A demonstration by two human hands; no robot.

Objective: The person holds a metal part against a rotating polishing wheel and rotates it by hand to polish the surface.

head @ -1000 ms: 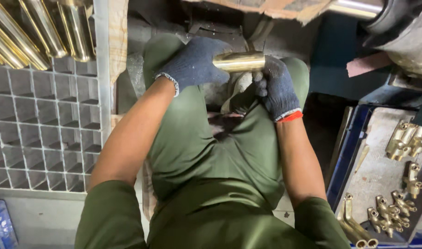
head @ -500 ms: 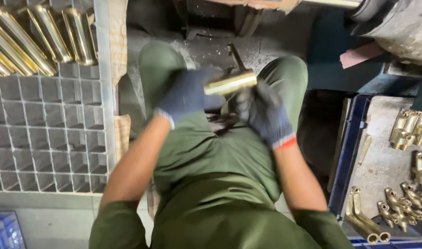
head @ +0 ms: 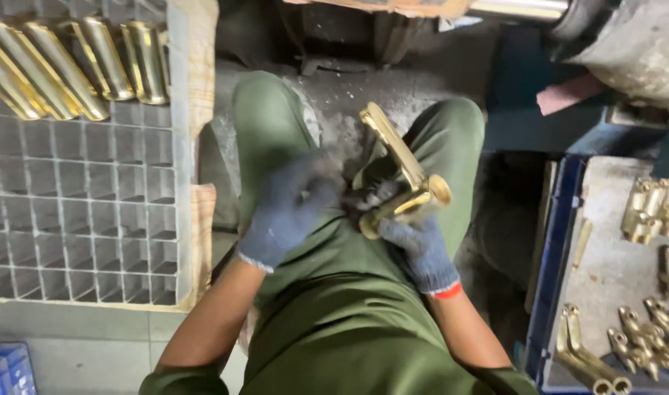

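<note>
my right hand (head: 420,249), in a dark knit glove, has its grip closed around a brass fitting (head: 404,183) held over my lap, between my knees; its long flat handle points up and away from me. my left hand (head: 287,212), gloved too, is blurred just beside the fitting's near end, and i cannot tell whether its grip is closed. a grid crate (head: 86,212) on my left carries brass tubes (head: 78,62) along its far edge. a blue tray (head: 550,292) on my right holds more brass parts (head: 652,329).
</note>
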